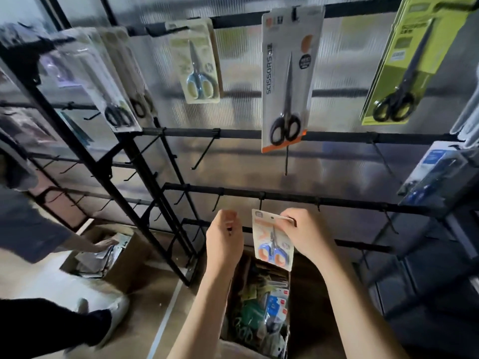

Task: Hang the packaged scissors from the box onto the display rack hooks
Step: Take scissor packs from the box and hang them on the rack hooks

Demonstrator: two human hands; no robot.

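Note:
My right hand (303,230) pinches the top right corner of a small packaged pair of scissors (272,239) with blue and orange handles. The pack hangs upright just below a black hook (260,202) on the lower rack bar (285,196). My left hand (224,235) is to the left of the pack with curled fingers around the tip of another hook; it holds no pack. Below my arms the open cardboard box (261,309) holds several more packaged scissors.
Several scissor packs hang on the upper bars: a white one (287,79), a green one (404,63), a beige one (197,60). Empty hooks line the middle bar (233,133). At left another person (39,229) reaches into a second box (108,257).

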